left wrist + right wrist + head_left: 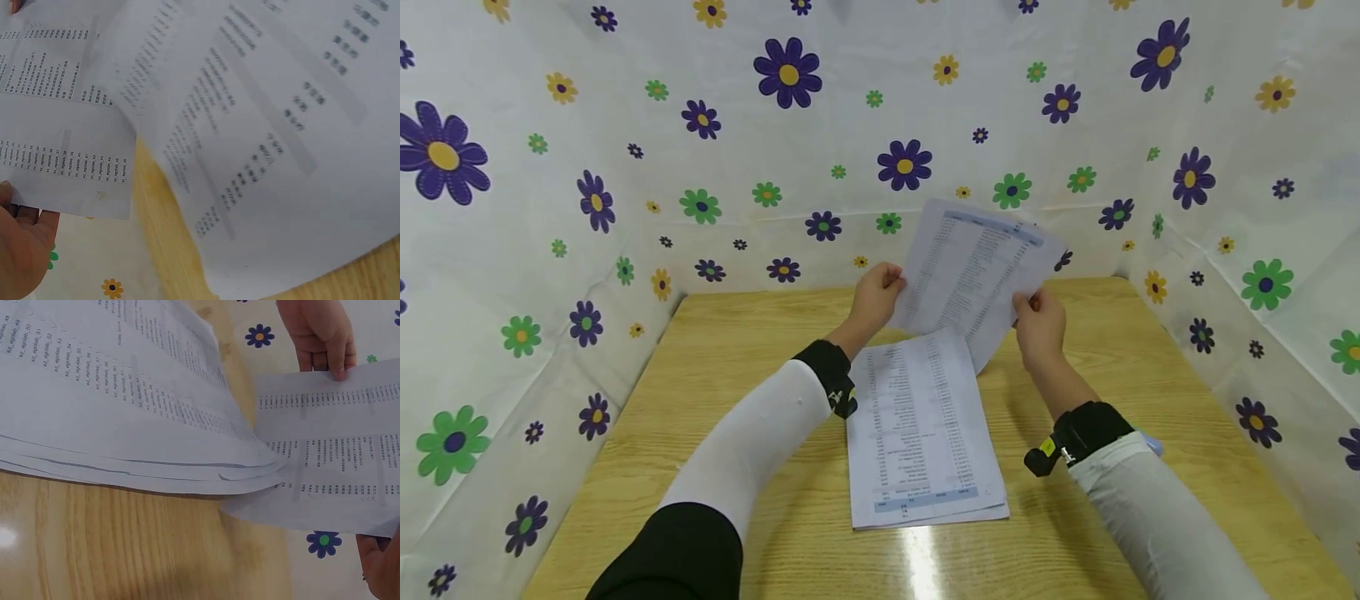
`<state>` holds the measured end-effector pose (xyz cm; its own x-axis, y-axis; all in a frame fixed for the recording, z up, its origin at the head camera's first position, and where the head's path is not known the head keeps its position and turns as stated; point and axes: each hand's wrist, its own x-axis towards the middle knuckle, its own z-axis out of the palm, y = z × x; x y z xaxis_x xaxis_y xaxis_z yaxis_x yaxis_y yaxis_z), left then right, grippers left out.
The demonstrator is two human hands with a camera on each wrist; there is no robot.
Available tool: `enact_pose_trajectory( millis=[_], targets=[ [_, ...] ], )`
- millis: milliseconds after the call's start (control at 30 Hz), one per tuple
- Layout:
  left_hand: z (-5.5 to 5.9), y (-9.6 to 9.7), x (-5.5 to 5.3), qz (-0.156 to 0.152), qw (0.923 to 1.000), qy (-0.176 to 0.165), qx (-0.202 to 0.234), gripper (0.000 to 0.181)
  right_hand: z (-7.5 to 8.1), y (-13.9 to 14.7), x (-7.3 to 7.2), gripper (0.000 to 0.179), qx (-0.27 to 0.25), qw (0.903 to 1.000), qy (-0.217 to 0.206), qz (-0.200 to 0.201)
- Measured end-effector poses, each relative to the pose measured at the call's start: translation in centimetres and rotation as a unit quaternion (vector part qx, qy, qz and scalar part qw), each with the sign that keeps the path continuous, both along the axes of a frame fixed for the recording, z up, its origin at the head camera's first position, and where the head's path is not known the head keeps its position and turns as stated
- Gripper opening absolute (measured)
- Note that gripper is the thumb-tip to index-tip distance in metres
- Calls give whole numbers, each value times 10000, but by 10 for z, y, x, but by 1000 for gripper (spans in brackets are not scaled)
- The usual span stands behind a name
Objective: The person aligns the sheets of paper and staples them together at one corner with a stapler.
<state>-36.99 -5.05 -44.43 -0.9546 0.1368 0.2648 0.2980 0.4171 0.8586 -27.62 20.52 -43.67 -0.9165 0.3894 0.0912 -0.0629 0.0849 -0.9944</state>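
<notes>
A printed sheet of paper (977, 267) with a blue header band is held up, tilted, beyond the paper stack. My left hand (877, 293) pinches its left edge between thumb and fingers. At the opposite edge, my right hand (1041, 325) pinches it the same way. Below lies a stack of printed sheets (921, 433) on the table, its blue band toward me. The raised sheet's lower part passes behind the top of this stack. In the right wrist view, several layered page edges of the stack (156, 478) show, and the left hand (322, 337) grips the raised sheet (337, 450).
The wooden table (760, 333) carries the stack near its middle. A white cloth with purple, green and yellow flowers (842, 108) hangs behind the table and along both sides. Each wrist wears a black strap with a small camera (1052, 450).
</notes>
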Motion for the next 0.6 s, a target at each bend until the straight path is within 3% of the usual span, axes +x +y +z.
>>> enact_pose_trajectory(
  millis=[367, 600],
  targets=[
    [33, -12, 7, -74, 9993, 186, 331, 13, 30, -6, -4, 27, 583, 9954, 754, -57],
    [43, -19, 15, -112, 9982, 241, 545, 13, 49, -9, -1, 22, 1001, 9865, 1290, -115]
  ],
)
